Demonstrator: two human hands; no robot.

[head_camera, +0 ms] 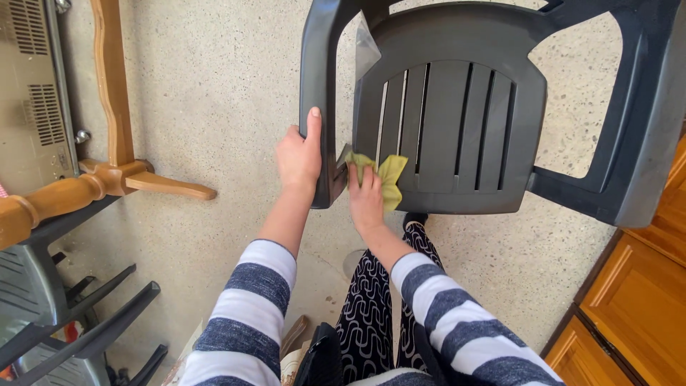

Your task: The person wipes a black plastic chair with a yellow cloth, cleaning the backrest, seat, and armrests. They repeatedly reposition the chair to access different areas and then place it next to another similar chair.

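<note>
A dark grey plastic garden chair (464, 121) stands on a speckled concrete floor (221, 107), seen from above, its slatted seat facing the camera and its armrests reaching out to either side. The left hand (299, 157) is closed around the chair's near armrest post, thumb pointing up along the plastic and fingers wrapped behind it. The right hand (366, 196) lies flat with its fingers spread, pressing a yellow-green cloth (386, 179) against the front left corner of the seat, just beside the post that the other hand grips; the cloth's crumpled edge sticks out past the fingers onto the slats. The two hands are near each other but apart, with the post between them. Both arms wear sleeves striped in white and blue-grey, and below them shows a leg in black trousers with a white looping pattern (368, 307), reaching toward the chair's front edge. To the left, a turned wooden furniture frame (107, 171) rests on the floor, and beneath it stand stacked dark plastic chairs (50, 314). At the lower right corner is an orange-brown wooden cabinet (636, 314) with panelled fronts.
</note>
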